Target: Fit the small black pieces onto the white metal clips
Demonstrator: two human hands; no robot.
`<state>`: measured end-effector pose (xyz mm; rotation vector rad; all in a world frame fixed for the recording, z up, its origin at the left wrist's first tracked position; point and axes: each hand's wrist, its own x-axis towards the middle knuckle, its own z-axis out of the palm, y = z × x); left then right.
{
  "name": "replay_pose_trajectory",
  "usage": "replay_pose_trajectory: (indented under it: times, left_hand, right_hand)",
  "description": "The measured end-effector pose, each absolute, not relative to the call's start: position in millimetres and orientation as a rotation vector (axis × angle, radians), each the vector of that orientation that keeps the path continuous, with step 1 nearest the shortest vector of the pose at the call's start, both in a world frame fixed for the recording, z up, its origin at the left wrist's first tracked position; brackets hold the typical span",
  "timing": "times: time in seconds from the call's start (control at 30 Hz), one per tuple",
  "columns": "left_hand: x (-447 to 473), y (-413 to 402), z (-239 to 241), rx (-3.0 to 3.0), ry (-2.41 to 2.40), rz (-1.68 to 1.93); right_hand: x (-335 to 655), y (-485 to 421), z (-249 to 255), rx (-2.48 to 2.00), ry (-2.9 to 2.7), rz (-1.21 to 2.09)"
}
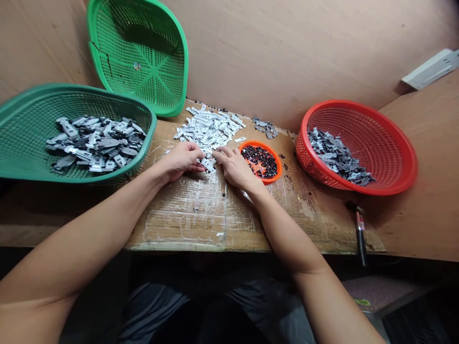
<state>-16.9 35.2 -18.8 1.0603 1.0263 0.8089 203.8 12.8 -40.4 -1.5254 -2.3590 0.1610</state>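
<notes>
My left hand (pixel 182 160) rests on the worn wooden bench (pixel 201 215), fingers curled and pinched on a small silvery metal part (pixel 208 165). My right hand (pixel 234 167) lies just to its right, fingers bent down toward the same part, at the near edge of a pile of white metal pieces (pixel 210 128). A small orange dish (pixel 273 155) full of tiny dark beads sits right beside my right hand.
A green basket (pixel 21 157) of grey metal parts stands at the left; an empty green basket (pixel 139 52) leans on the back wall. At the right a red basket (pixel 390 153) holds dark grey parts. A hammer (pixel 359 229) lies at the bench's front right; a power strip (pixel 430 69) is far right.
</notes>
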Motion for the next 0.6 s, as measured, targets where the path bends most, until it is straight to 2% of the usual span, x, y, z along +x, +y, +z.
replay_pose_trajectory:
  times: [0.33,0.6]
  left_hand:
    - [-16,39,-19,0.996,1.102,0.911]
    - [-7,35,-22,0.951,1.113,0.972]
  right_hand:
    - [217,4,-43,-1.646,-2.477,0.009]
    - [206,-10,-23,-1.489,-2.132,0.281]
